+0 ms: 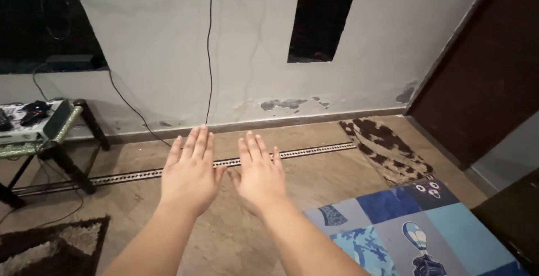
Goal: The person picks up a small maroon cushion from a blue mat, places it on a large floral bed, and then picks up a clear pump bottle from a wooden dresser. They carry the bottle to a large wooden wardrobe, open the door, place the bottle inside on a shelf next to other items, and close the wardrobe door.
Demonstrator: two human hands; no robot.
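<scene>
Dim, warm indoor light falls evenly, brightest on the wall [168, 57] and both hands [191, 175]. Shadows are soft. The corners darken, the picture is slightly soft, and the edges bend a little.

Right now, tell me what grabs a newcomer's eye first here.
Two bare hands fill the middle, the left hand and right hand, held flat side by side with fingers spread, holding nothing, above the tan floor. Bottom right lies a blue patchwork blanket; at the left edge stands a small dark-legged table beneath dangling black cables.
</scene>
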